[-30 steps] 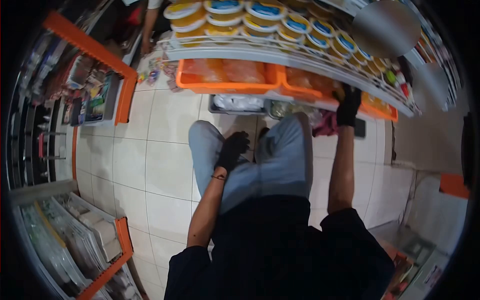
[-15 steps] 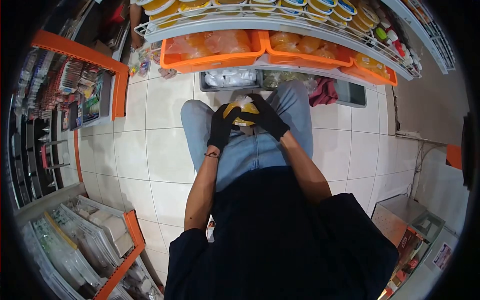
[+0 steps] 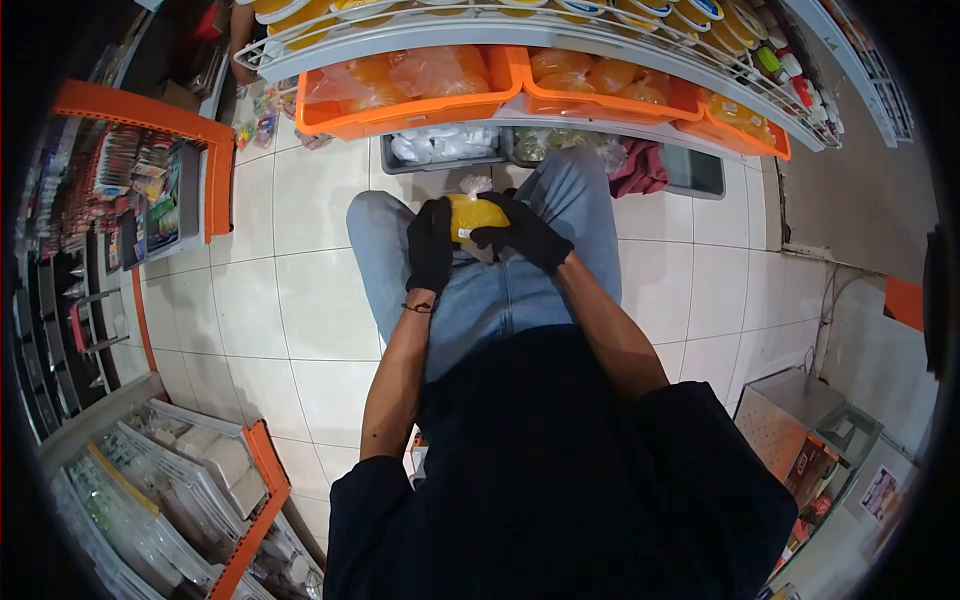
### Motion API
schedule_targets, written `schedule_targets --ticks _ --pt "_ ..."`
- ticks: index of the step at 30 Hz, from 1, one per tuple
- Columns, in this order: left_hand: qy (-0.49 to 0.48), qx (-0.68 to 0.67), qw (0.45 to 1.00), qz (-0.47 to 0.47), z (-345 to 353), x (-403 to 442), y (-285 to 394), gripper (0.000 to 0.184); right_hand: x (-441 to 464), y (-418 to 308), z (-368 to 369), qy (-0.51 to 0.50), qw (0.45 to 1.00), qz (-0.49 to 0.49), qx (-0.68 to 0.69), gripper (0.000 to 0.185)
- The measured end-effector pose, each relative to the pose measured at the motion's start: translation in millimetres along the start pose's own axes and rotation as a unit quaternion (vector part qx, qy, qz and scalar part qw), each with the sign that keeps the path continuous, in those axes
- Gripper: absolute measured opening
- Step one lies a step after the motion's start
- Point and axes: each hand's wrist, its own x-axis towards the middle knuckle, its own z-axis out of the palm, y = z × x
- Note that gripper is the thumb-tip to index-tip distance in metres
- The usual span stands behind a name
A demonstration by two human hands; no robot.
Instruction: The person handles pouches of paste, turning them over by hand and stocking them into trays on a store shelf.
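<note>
Between my gloved hands is a knotted clear plastic bag of yellow contents point(image 3: 478, 215), held over my lap with its gathered top upward. A small white label shows low on its side. My left hand point(image 3: 431, 240), in a black glove, grips the bag's left side. On the other side my right hand point(image 3: 525, 235), also black-gloved, has its fingers closed round the bag. What exactly fills the bag I cannot make out. Just ahead stand orange bins point(image 3: 410, 120) with more orange-yellow bags inside.
Above the bins runs a white wire-edged shelf point(image 3: 420, 38) with yellow tubs. Grey crates point(image 3: 445, 165) sit on the floor below, beside a dark red cloth point(image 3: 638, 168). Orange-framed racks point(image 3: 218, 185) stand at the left. A person's arm point(image 3: 242, 45) shows at the upper left.
The bag has turned in my hands, so more of its smooth yellow side and its label show. My left hand has shifted to its side. The view has moved slightly.
</note>
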Motion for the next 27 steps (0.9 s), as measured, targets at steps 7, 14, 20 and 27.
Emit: schedule_targets --ticks 7,14,20,27 --pt "-0.045 -0.1 0.994 0.014 1.9 2.2 7.9 0.036 8.4 20.0 -2.8 0.03 0.996 -0.076 0.02 0.059" --pt "0.021 -0.01 0.999 0.048 4.8 -1.1 11.5 0.028 10.7 18.4 9.9 0.086 0.987 -0.131 -0.027 0.046" --pt "0.052 0.156 0.978 0.128 -3.1 17.6 -54.6 0.036 7.2 0.5 13.1 0.09 0.993 -0.079 0.003 0.039" --pt "-0.042 -0.094 0.995 0.002 9.2 -2.7 20.1 0.039 16.6 31.3 -6.6 0.082 0.991 0.062 0.085 0.037"
